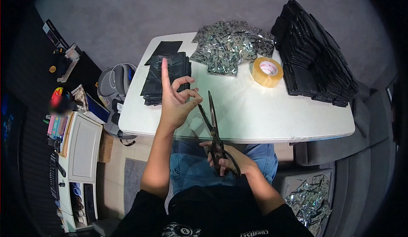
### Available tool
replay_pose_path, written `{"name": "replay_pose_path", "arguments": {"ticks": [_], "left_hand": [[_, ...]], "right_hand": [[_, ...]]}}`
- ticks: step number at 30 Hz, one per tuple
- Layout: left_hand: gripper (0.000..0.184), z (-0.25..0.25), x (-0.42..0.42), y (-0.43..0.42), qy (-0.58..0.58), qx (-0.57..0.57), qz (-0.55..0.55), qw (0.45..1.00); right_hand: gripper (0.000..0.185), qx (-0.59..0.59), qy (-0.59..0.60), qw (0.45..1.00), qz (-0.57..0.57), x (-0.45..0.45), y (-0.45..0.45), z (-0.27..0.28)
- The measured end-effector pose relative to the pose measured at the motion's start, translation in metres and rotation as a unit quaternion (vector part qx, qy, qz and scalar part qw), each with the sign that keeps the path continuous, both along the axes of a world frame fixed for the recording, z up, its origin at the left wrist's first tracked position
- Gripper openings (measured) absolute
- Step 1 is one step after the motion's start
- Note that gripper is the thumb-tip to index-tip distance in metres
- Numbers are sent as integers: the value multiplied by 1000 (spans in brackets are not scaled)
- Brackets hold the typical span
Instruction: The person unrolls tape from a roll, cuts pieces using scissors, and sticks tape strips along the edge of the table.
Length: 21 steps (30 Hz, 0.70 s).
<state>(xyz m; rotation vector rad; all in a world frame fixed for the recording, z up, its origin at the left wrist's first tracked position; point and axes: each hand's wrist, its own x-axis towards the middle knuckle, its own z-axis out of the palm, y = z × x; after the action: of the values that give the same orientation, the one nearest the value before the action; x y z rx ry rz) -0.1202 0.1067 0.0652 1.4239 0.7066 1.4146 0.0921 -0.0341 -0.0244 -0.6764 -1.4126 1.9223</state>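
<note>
A pair of black scissors (213,131) points up and away over the table's front edge, its blades apart. My right hand (231,158) is wrapped round the handles, just above my lap. My left hand (176,103) is over the table's left half, thumb and a fingertip pinched at the tip of the left blade. One finger of that hand stretches straight up; the others are curled. Behind the left hand lies a stack of flat black pouches (153,84), partly hidden by it.
On the white table (229,118) sit camouflage-patterned packets in clear plastic (231,45), a roll of clear tape (267,72) and a tall pile of black pouches (308,58). More shiny packets (310,203) lie low at right, beside a grey sofa (340,147). A white cabinet (85,147) stands left.
</note>
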Motion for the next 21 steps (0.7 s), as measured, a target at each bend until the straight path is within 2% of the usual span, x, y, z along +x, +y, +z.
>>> {"name": "replay_pose_path", "arguments": {"ticks": [3,9,12,15,18,21], "left_hand": [[143,0,1,-1,0,-1,4,1000],[142,-1,1,-3,4,7,14,1000],[142,-2,1,-3,1,9,13,1000],[141,-2,1,-2,-16,9,16,1000],[141,6,0,2,-20,9,16,1000],[141,21,0,3,17,-4,32,999]], "right_hand": [[113,-39,-51,998,9,2,2,6],[123,-43,-14,999,15,-4,-1,3],[124,-38,-31,999,16,-4,-1,1],[122,-42,-16,999,18,-3,-1,-4],[117,-103,-7,994,26,-10,-9,-11],[83,51,-64,997,-3,-9,-17,-16]]}}
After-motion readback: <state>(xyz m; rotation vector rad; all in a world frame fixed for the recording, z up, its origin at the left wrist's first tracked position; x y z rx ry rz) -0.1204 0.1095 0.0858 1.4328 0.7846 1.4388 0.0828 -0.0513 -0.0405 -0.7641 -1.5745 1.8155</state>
